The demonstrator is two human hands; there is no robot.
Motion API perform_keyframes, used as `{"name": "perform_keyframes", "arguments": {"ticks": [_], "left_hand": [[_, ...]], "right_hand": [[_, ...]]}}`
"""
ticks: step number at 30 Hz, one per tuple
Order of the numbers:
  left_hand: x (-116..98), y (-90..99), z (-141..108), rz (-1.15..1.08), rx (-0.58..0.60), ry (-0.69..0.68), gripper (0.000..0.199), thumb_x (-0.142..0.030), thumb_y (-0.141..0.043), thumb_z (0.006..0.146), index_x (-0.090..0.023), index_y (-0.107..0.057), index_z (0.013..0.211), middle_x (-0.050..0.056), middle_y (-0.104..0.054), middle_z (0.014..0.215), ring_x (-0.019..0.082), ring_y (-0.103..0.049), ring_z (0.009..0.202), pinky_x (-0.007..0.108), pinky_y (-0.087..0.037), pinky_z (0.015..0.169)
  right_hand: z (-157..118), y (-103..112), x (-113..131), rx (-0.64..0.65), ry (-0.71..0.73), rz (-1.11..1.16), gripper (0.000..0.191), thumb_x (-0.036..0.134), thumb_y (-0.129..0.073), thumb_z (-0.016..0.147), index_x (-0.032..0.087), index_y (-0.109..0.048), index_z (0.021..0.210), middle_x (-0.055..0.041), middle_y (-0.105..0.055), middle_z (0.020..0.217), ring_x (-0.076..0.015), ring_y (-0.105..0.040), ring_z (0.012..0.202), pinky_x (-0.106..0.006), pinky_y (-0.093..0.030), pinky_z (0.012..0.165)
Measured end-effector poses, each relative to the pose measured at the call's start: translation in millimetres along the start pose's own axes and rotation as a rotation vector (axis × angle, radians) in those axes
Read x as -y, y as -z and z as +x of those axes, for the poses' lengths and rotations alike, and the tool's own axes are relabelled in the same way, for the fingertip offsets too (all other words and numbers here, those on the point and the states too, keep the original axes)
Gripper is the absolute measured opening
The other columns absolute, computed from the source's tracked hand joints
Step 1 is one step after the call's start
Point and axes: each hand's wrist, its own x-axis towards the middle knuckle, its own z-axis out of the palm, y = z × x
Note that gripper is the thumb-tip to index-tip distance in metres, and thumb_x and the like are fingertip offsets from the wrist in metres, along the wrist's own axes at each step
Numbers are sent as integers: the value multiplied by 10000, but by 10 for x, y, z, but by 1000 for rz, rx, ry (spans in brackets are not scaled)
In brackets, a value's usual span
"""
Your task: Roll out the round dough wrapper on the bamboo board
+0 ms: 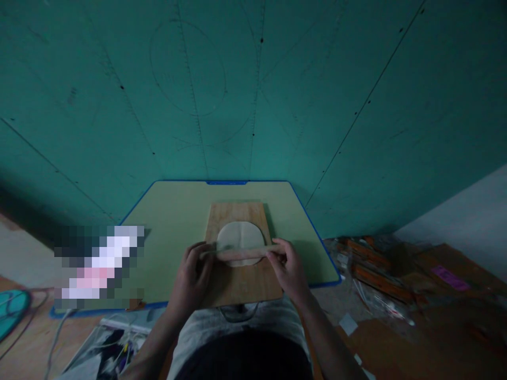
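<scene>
A flat round of pale dough (240, 236) lies on a wooden board (237, 285) that rests on a green, blue-edged table (170, 221). A thin wooden rolling pin (241, 253) lies across the near part of the dough. My left hand (193, 277) presses on the pin's left end. My right hand (288, 266) presses on its right end. Fingers of both hands curl over the pin.
A teal wall (253, 95) rises right behind the table. A blurred patch (99, 266) covers something on the table's left side. Papers and packets (372, 274) litter the floor at right. Cables and clutter (111, 343) lie at lower left.
</scene>
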Motion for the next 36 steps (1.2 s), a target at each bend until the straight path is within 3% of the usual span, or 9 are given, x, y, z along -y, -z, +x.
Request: {"name": "perform_keyframes", "arguments": {"ticks": [5, 8, 12, 20, 24, 28, 36], "left_hand": [[36, -4, 1, 54, 31, -2, 323, -435, -478, 965, -195, -604, 1140, 152, -604, 1235, 276, -640, 1117, 454, -567, 932], [83, 16, 14, 92, 77, -13, 344, -449, -473, 972, -203, -590, 1182, 154, -582, 1300, 279, -644, 1133, 463, -570, 936], [128, 63, 87, 126, 127, -8, 382, -457, -438, 990, -200, -559, 1244, 157, -580, 1333, 286, -642, 1163, 469, -572, 942], [90, 59, 414, 197, 215, 33, 352, -402, -370, 1007, -196, -590, 1189, 118, -632, 1226, 250, -660, 1080, 431, -552, 959], [117, 8, 629, 287, 230, -38, 354, -392, -347, 1005, -193, -627, 1091, 116, -664, 1106, 266, -655, 1028, 445, -547, 932], [144, -26, 852, 369, 272, -76, 339, -366, -348, 1000, -199, -642, 980, 113, -677, 1004, 265, -652, 964, 433, -548, 901], [205, -131, 1222, 462, 354, -21, 333, -290, -373, 979, -168, -680, 1017, 138, -689, 1058, 266, -663, 1011, 411, -526, 936]], "right_hand": [[107, 77, 66, 132, -57, -45, 354, 535, -544, 908, 216, -584, 1057, -78, -732, 899, -231, -690, 794, -311, -500, 662], [247, 146, 101, 225, -74, -191, 291, 525, -528, 921, 239, -555, 971, -63, -739, 872, -245, -712, 829, -294, -469, 645], [457, 192, 91, 269, -60, -376, 258, 476, -494, 956, 234, -561, 1019, -55, -738, 859, -246, -712, 811, -282, -424, 617], [721, 56, 97, 369, 40, -774, 319, 283, -321, 1051, 218, -624, 976, -61, -741, 848, -202, -683, 740, -289, -327, 586], [914, -2, 164, 412, 65, -876, 333, 255, -337, 1041, 206, -663, 995, -86, -754, 894, -210, -686, 779, -302, -302, 593], [1120, -52, 210, 399, 38, -910, 329, 252, -350, 1030, 207, -674, 997, -88, -762, 917, -208, -681, 768, -309, -281, 594], [1403, -166, 203, 360, 15, -875, 303, 260, -378, 1015, 215, -678, 1001, -96, -764, 950, -214, -688, 800, -310, -297, 612]]}}
